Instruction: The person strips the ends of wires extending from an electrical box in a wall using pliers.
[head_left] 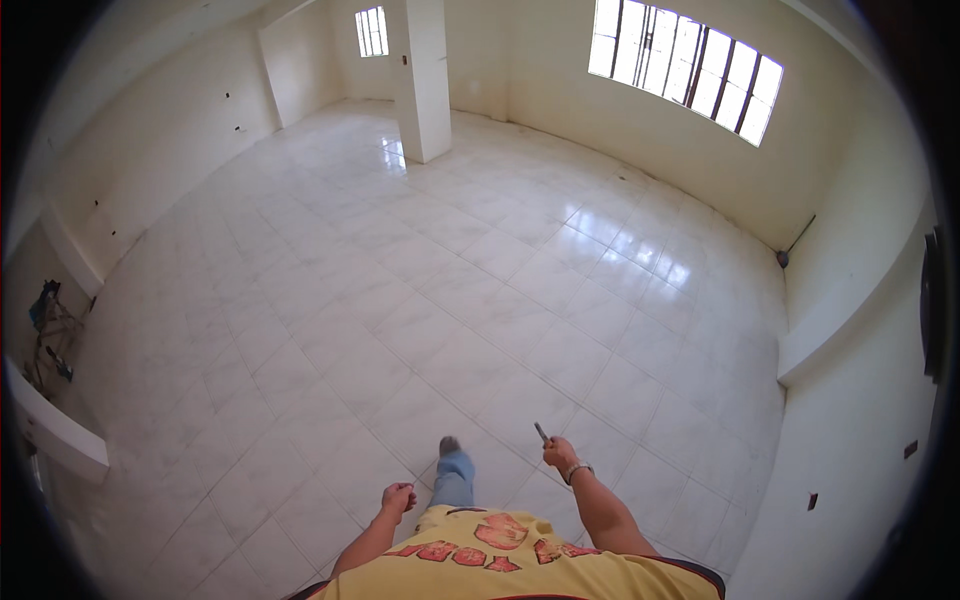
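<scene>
My right hand [560,454] is closed round a slim, short, grey-green object [541,432] that points forward and a little left; its kind is too small to tell. A metal-banded watch or bracelet [579,471] circles that wrist. On the other side of my body, my left hand [399,497] hangs low with its fingers curled together. Whether anything is pinched in them cannot be made out. Both hands are above the pale tiled floor [330,340], touching nothing else. One leg in blue jeans [454,478], with a dark shoe [449,445], reaches forward between them.
A square white column [427,90] stands toward the far wall. At the right corner a long-handled tool, perhaps a broom [783,257], leans against the wall. Metal-framed gear [50,330] stands at the left edge, near a low white wall end [75,440]. A barred window [685,65] lights the room.
</scene>
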